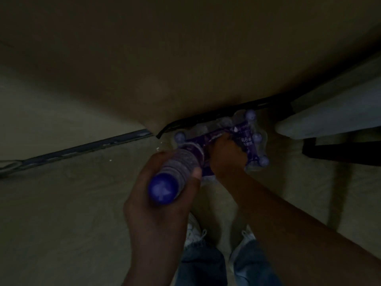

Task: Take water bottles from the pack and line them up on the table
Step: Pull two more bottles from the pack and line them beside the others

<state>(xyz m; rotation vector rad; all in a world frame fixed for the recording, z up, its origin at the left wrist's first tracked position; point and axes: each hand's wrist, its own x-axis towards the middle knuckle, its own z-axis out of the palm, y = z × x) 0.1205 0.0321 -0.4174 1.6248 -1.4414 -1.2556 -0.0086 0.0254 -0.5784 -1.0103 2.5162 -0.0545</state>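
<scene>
It is dim here, and I am looking down past my arms. My left hand (158, 195) is wrapped tight around a clear plastic water bottle with a round purple cap (165, 187). The cap points up at me, out past my thumb and fingers. The bottle is up in the air, not on the table.

Just past that bottle, and a bit to the right of my left hand, sits the clear plastic pack with a purple label (250, 141). It is down on the floor. More bottles stand in it, and I can see four pale purple caps poking up around its edges. How many bottles are inside I cannot tell.

My right hand (227, 153) reaches into the middle of the pack. The fingers curl down into the wrap. I cannot tell if they are closed on a bottle or only on the plastic.

Above both hands is the big tan table top (165, 58), with its near edge right over the pack. The pale floor (61, 213) spreads to the left of my left hand. Under my arms I see my white shoes (194, 234) and blue jeans (204, 265).
</scene>
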